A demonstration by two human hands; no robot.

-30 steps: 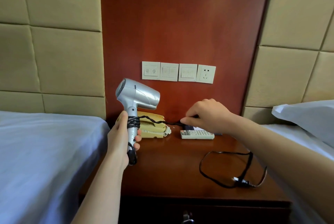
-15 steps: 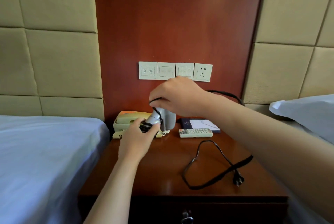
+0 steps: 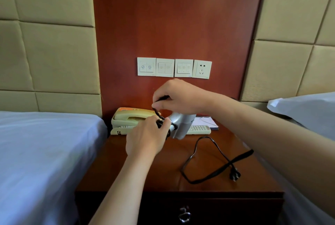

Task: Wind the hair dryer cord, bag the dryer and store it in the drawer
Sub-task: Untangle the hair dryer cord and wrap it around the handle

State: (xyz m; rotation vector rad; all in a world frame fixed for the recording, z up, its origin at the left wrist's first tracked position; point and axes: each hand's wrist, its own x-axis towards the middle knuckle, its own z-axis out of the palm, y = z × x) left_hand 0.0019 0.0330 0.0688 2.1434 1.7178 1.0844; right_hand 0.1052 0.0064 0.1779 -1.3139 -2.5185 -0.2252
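Observation:
The silver hair dryer (image 3: 181, 125) is tipped over above the nightstand (image 3: 163, 166), barrel pointing down and right. My left hand (image 3: 145, 136) grips its handle, where black cord is wrapped in several turns. My right hand (image 3: 178, 97) pinches the black cord (image 3: 213, 161) just above the handle. The loose end of the cord lies in a loop on the nightstand top, ending in the plug (image 3: 234, 175). The drawer front with its metal pull (image 3: 184, 214) shows at the bottom edge. No bag is in view.
A yellow telephone (image 3: 130, 119) stands at the back left of the nightstand. A remote (image 3: 199, 129) and a notepad (image 3: 205, 121) lie behind the dryer. Switch plates and a socket (image 3: 202, 69) are on the red panel. Beds flank both sides; a pillow (image 3: 308, 110) is right.
The dryer went from upright at the left to tipped over in front of the phone. My right hand lifted the cord up and over the handle. The loose loop on the nightstand shifted left.

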